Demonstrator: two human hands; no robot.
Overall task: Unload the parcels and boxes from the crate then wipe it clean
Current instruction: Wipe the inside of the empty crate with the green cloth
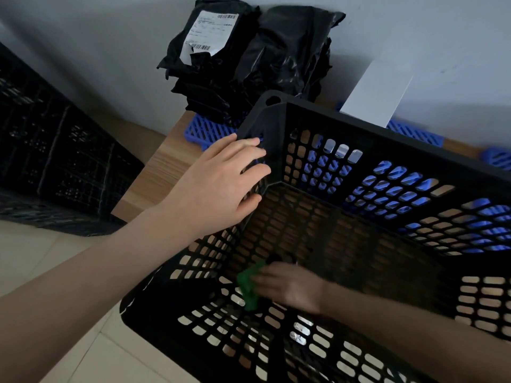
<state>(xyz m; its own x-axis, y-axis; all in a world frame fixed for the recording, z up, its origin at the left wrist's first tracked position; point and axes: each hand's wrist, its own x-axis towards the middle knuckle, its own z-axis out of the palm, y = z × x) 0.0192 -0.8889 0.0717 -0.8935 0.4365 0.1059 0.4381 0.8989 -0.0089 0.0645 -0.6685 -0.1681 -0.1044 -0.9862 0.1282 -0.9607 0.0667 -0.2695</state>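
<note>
The black crate (387, 125) stands on the wooden counter (166, 161). The left hand (218, 186) reaches forward, arm extended, its straight, spread fingers (249, 154) resting on the crate's far left corner. The right hand (290, 286) is lowered inside the crate, its fingers curled round a bunched green cloth (249, 288) on the floor of the crate. Black parcels (235, 64) are stacked behind the crate, against the wall.

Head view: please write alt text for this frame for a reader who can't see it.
The right hand holds a green cloth against the inside of the empty black crate while the left hand braces its corner. Black parcels are stacked against the wall behind it.
</note>
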